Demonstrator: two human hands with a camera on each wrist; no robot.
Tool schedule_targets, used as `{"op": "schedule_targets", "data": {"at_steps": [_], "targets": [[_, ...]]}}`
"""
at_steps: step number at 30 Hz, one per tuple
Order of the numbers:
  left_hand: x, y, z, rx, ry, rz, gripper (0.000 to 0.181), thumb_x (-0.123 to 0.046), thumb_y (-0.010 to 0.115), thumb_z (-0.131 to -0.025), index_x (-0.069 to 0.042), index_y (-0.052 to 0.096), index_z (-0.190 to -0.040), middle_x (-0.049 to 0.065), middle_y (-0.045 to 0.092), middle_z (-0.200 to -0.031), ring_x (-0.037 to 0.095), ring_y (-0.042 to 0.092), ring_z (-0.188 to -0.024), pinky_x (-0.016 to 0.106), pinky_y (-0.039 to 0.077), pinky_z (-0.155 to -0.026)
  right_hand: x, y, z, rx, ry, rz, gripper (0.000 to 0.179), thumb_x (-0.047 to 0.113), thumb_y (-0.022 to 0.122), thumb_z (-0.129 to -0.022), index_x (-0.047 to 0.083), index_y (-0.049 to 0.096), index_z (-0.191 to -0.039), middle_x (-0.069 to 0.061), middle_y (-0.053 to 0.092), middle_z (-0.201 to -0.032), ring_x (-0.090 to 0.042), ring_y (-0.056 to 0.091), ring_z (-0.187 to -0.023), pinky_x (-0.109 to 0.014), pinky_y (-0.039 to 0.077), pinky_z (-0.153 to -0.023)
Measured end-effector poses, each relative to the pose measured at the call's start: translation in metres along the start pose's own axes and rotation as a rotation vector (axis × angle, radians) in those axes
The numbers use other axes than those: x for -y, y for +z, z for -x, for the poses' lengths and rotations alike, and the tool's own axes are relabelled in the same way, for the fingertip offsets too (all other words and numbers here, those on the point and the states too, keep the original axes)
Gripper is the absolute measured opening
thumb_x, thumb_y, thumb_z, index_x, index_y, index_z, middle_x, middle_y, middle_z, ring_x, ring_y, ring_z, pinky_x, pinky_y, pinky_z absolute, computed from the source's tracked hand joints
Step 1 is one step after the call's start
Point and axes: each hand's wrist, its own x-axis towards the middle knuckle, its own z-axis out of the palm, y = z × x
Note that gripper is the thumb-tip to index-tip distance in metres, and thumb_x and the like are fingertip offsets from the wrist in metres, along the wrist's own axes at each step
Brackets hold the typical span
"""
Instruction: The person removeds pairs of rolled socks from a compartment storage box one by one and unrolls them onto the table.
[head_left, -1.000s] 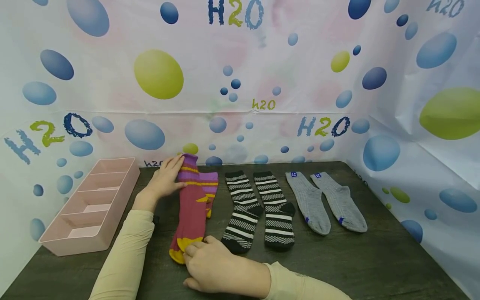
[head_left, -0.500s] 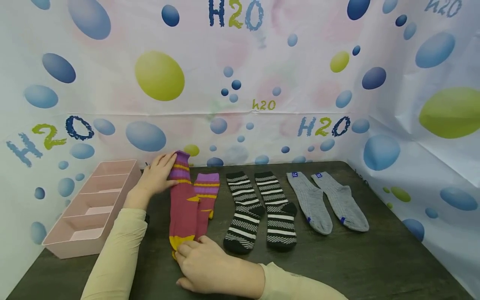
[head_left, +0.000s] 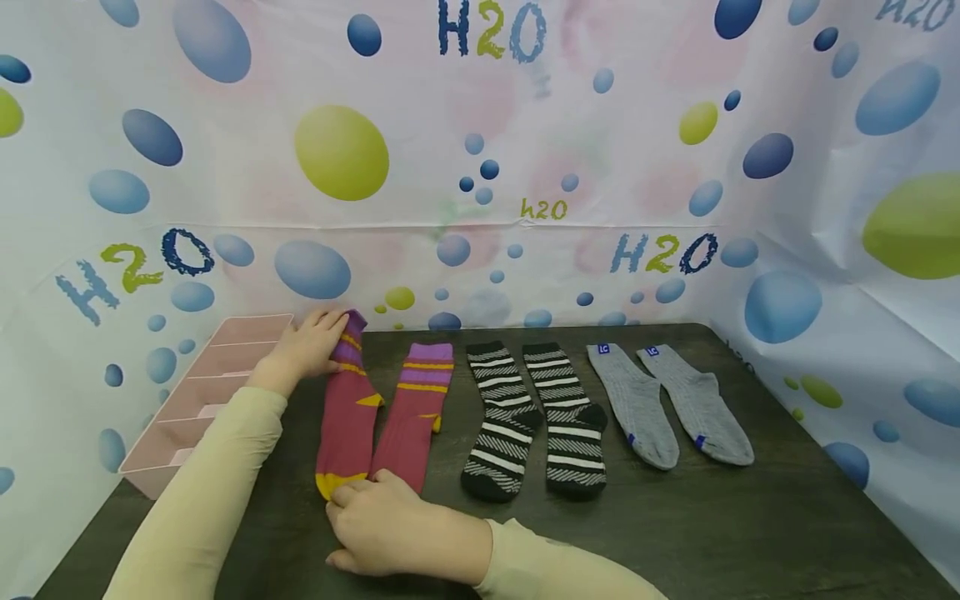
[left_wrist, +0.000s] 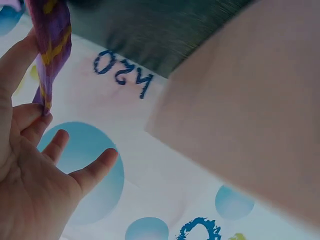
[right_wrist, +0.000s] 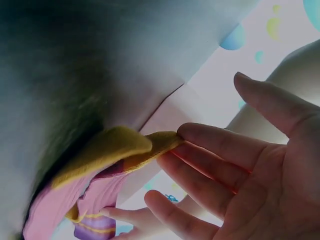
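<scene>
Two maroon socks with purple cuffs and yellow stripes lie side by side. My left hand (head_left: pixel 303 346) pinches the cuff of the left maroon sock (head_left: pixel 348 425) near the table's back edge; the striped cuff (left_wrist: pixel 52 47) shows between thumb and fingers in the left wrist view. At the sock's other end, my right hand (head_left: pixel 397 529) has the yellow toe (right_wrist: pixel 162 145) between its index and middle fingertips, with the thumb apart. The right maroon sock (head_left: pixel 412 408) lies flat, its toe hidden behind my right hand in the head view.
A pale pink divided organizer box (head_left: pixel 142 467) stands at the left, partly behind my left arm. Right of the maroon socks lie two black-and-white striped socks (head_left: pixel 498 425) and two grey socks (head_left: pixel 637 408). A bubble-print sheet (head_left: pixel 600 142) hangs behind the dark table (head_left: pixel 675 533).
Both hands have moved left with the upper maroon sock. It lay over the other maroon sock; now the two lie side by side. The head view has shifted slightly.
</scene>
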Motion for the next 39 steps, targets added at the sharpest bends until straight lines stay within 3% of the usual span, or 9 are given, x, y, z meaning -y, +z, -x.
{"op": "schedule_targets", "data": {"at_steps": [8, 13, 18, 24, 29, 34, 39], "targets": [[0.012, 0.015, 0.004, 0.14, -0.023, -0.023, 0.089, -0.035, 0.077, -0.081, 0.006, 0.034, -0.147, 0.025, 0.033, -0.152, 0.046, 0.029, -0.139, 0.072, 0.029, -0.105, 0.011, 0.004, -0.022, 0.144, -0.049, -0.06, 0.056, 0.063, 0.048, -0.093, 0.033, 0.052, -0.14, 0.022, 0.048, -0.14, 0.007, 0.044, -0.128, -0.023, 0.044, -0.097], [0.009, 0.012, 0.005, 0.265, -0.062, 0.03, 0.09, -0.04, 0.075, -0.082, 0.009, 0.034, -0.146, 0.03, 0.032, -0.151, 0.051, 0.028, -0.138, 0.072, 0.036, -0.099, 0.013, 0.007, -0.029, 0.247, -0.081, -0.14, 0.06, 0.062, 0.047, -0.094, 0.037, 0.037, -0.148, 0.022, 0.035, -0.151, 0.008, 0.034, -0.137, -0.024, 0.041, -0.102], [0.006, 0.012, 0.005, 0.364, -0.112, 0.062, 0.088, -0.04, 0.074, -0.081, 0.01, 0.037, -0.143, 0.033, 0.034, -0.149, 0.053, 0.031, -0.135, 0.068, 0.038, -0.099, 0.014, 0.009, -0.032, 0.279, -0.134, -0.19, 0.063, 0.06, 0.048, -0.095, 0.042, 0.026, -0.151, 0.025, 0.027, -0.155, 0.01, 0.027, -0.14, -0.022, 0.04, -0.104], [0.004, 0.012, 0.007, 0.39, -0.125, 0.088, 0.08, -0.037, 0.073, -0.083, 0.002, 0.04, -0.145, 0.035, 0.03, -0.149, 0.056, 0.03, -0.134, 0.069, 0.036, -0.1, 0.008, 0.008, -0.031, 0.292, -0.139, -0.245, 0.066, 0.058, 0.05, -0.095, 0.043, 0.021, -0.152, 0.022, 0.027, -0.156, 0.01, 0.028, -0.14, -0.02, 0.041, -0.104], [0.0, 0.011, 0.01, 0.414, -0.102, 0.095, 0.07, -0.035, 0.071, -0.084, -0.009, 0.046, -0.144, 0.035, 0.029, -0.149, 0.057, 0.031, -0.134, 0.07, 0.038, -0.097, 0.002, 0.011, -0.03, 0.296, -0.085, -0.216, 0.064, 0.06, 0.049, -0.094, 0.038, 0.03, -0.151, 0.021, 0.033, -0.153, 0.008, 0.031, -0.139, -0.024, 0.039, -0.107], [-0.004, 0.01, 0.011, 0.432, -0.1, 0.092, 0.066, -0.034, 0.071, -0.086, -0.01, 0.048, -0.143, 0.035, 0.033, -0.147, 0.056, 0.034, -0.132, 0.069, 0.038, -0.098, 0.001, 0.013, -0.03, 0.334, -0.078, -0.217, 0.059, 0.058, 0.052, -0.094, 0.037, 0.039, -0.147, 0.021, 0.04, -0.148, 0.008, 0.036, -0.136, -0.027, 0.037, -0.109], [-0.003, 0.012, 0.011, 0.411, -0.084, 0.069, 0.065, -0.035, 0.069, -0.088, -0.01, 0.047, -0.144, 0.034, 0.038, -0.144, 0.054, 0.038, -0.129, 0.067, 0.041, -0.096, 0.001, 0.015, -0.03, 0.347, -0.079, -0.186, 0.06, 0.059, 0.052, -0.093, 0.04, 0.036, -0.148, 0.023, 0.036, -0.15, 0.008, 0.032, -0.138, -0.027, 0.034, -0.112]]}}
